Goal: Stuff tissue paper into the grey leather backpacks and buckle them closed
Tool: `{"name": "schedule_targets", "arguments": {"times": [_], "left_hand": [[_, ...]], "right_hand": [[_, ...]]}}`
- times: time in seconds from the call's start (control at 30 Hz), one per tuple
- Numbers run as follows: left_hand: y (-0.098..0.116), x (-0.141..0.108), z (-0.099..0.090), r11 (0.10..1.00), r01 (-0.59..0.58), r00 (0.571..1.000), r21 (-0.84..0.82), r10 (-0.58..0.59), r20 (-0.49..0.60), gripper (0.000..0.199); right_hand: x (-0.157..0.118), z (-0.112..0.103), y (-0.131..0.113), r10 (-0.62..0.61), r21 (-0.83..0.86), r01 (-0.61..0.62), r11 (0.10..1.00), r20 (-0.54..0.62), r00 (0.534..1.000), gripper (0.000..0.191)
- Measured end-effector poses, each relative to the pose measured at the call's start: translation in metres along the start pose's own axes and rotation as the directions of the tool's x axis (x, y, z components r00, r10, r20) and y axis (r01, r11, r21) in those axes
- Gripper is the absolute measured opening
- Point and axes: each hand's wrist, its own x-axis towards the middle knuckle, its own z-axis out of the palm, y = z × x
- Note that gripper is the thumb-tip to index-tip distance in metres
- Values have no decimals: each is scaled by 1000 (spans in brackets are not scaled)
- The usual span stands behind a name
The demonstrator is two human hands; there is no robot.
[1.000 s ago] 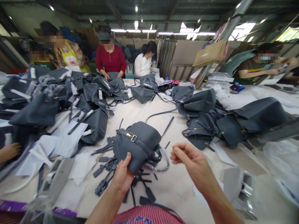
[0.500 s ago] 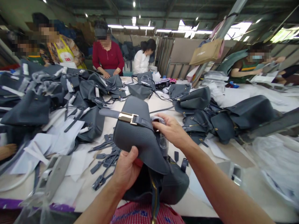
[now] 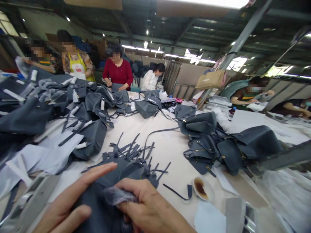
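Note:
A dark blue-grey leather handbag (image 3: 97, 210) is close below me at the bottom of the view, partly blurred and mostly covered by my hands. My right hand (image 3: 153, 207) is closed on its upper part, where crumpled clear plastic wrap (image 3: 118, 195) shows by the fingers. Along the bag's left side, my left hand (image 3: 70, 197) has its fingers stretched out and the thumb apart. Just beyond the bag lies a heap of narrow dark straps (image 3: 130, 150). A single strap with a tab (image 3: 189, 191) rests to the right.
Dark bags pile up on the left (image 3: 26, 113), and more lie at right (image 3: 201, 124). A small dish of brown liquid (image 3: 201, 188) stands near a pale sheet (image 3: 210, 216). Grey tool-like object (image 3: 31, 200) at lower left. Several co-workers sit or stand beyond the table.
The bag has come down and toward me to the lower left, its buckled flap no longer visible. My left hand has let go of the flap and opened. The dish has come into sight.

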Motion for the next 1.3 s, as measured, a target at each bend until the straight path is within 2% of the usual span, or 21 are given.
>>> {"name": "schedule_targets", "arguments": {"times": [0.07,0.17,0.27,0.3,0.33,0.4,0.43,0.47,0.5,0.53,0.57,0.6,0.7,0.8,0.87,0.93,1.0,1.13,1.23,1.3], "left_hand": [[-19,7,-6,971,-73,981,226,29,193,42],[-40,14,-15,883,-193,904,428,-9,428,34],[-40,28,-14,836,-296,860,462,22,510,42],[-35,35,-9,834,-300,861,463,28,507,42],[-30,43,-3,840,-292,861,457,23,508,40],[-19,60,11,876,-218,861,430,-35,507,22],[-16,68,17,900,-166,857,404,-71,510,22],[-15,73,22,918,-113,871,380,-93,483,24],[-16,77,25,932,-63,890,357,-109,443,25],[-19,78,27,942,-19,912,335,-122,393,24],[-24,77,26,949,24,931,313,-135,338,24],[-29,75,25,955,69,944,289,-157,292,24],[-42,66,21,963,199,948,183,-236,212,28],[-44,62,25,965,257,957,56,-262,125,30],[-39,65,31,967,255,965,-5,-255,66,28],[-32,69,41,970,240,971,-41,-240,14,26],[-28,74,53,971,225,973,-75,-228,-33,23],[-32,84,72,961,228,970,-159,-237,-42,20],[-38,86,74,939,258,964,-229,-264,3,18],[-41,83,71,926,254,967,-279,-249,54,24]], "right_hand": [[4,4,3,-135,-141,135,981,7,991,13],[14,2,12,-316,-272,313,910,35,948,18],[33,-9,16,-286,-347,253,903,-47,957,9],[40,-16,16,-258,-359,219,907,-66,964,5],[48,-26,15,-217,-343,191,920,-38,975,7],[65,-54,16,-116,-238,146,960,136,984,25],[72,-70,19,-62,-184,99,978,195,979,33],[79,-87,27,-5,-162,35,986,181,984,36],[84,-104,38,56,-177,-43,983,68,996,30],[87,-119,54,121,-217,-149,965,-137,983,23],[89,-131,74,174,-239,-244,940,-281,944,24],[89,-140,96,218,-250,-320,914,-362,906,27],[86,-145,168,266,-297,-452,841,-500,824,11],[89,-133,221,256,-309,-487,817,-562,787,2],[100,-128,241,256,-274,-491,827,-593,763,17],[114,-127,252,247,-215,-468,857,-625,740,30],[126,-131,257,223,-144,-402,904,-644,731,34],[128,-148,255,169,68,-168,983,-685,709,36],[108,-172,235,139,224,54,973,-758,637,41],[86,-191,208,115,270,200,942,-819,562,41]]}}
